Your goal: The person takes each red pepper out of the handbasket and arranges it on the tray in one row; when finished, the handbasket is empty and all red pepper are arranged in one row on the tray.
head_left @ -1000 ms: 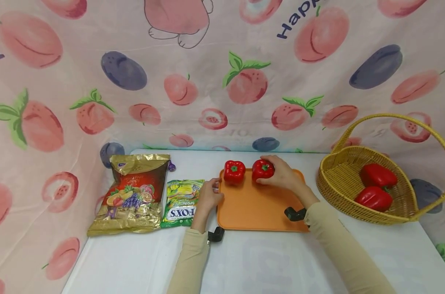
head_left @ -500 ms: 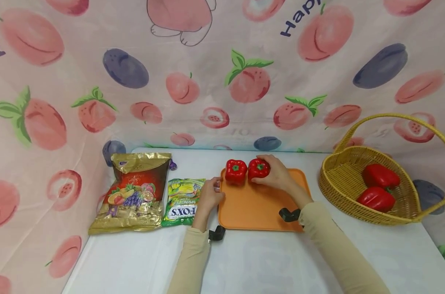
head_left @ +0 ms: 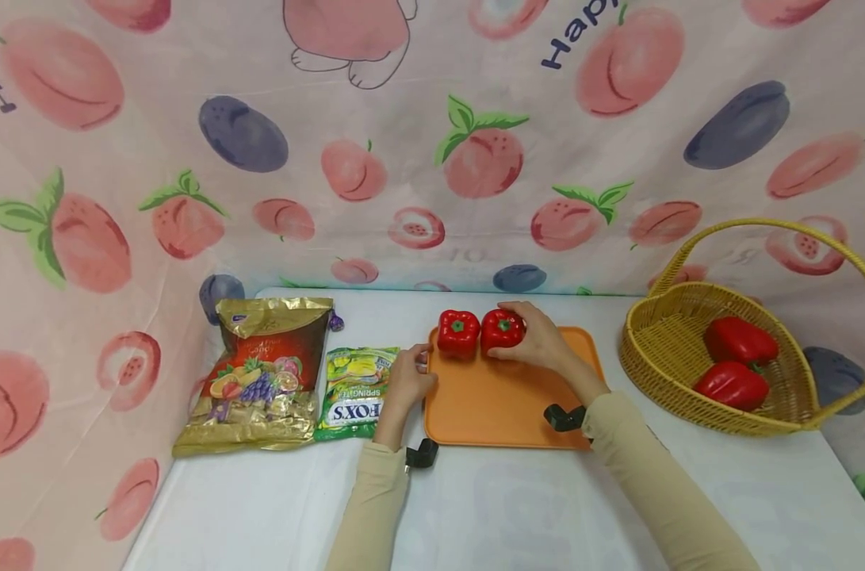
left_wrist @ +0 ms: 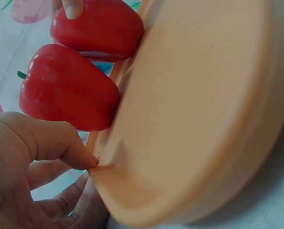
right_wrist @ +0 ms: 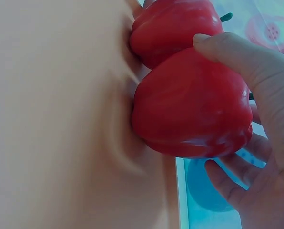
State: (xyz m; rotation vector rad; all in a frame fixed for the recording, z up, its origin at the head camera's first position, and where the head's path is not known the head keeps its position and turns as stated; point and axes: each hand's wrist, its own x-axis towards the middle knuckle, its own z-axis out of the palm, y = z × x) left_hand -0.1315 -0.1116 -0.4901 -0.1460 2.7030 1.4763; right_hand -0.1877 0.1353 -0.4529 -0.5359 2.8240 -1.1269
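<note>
Left hand (head_left: 409,379): pinching the orange tray (head_left: 503,408) at its left rim, thumb on the inner side, fingers outside, presumably to keep it from sliding
Right hand (head_left: 539,341): grasping the right pepper (head_left: 499,333), thumb on the near side, fingers round the far side, a wide hold that suits so round a body and leaves the stem clear
Left pepper (head_left: 458,337): unheld, stem up in the tray's far left corner, likely steady on its broad base
Pepper row: side by side along the far edge, touching or nearly so, I cannot tell which; close spacing would save room
Basket (head_left: 635,353): right of the tray, seemingly handy for the right hand, two more red peppers (head_left: 732,386) lying inside
Candy bag (head_left: 261,373) and Fox's packet (head_left: 357,392): flat on the desk (head_left: 489,507) left of the tray, apparently out of the way
</note>
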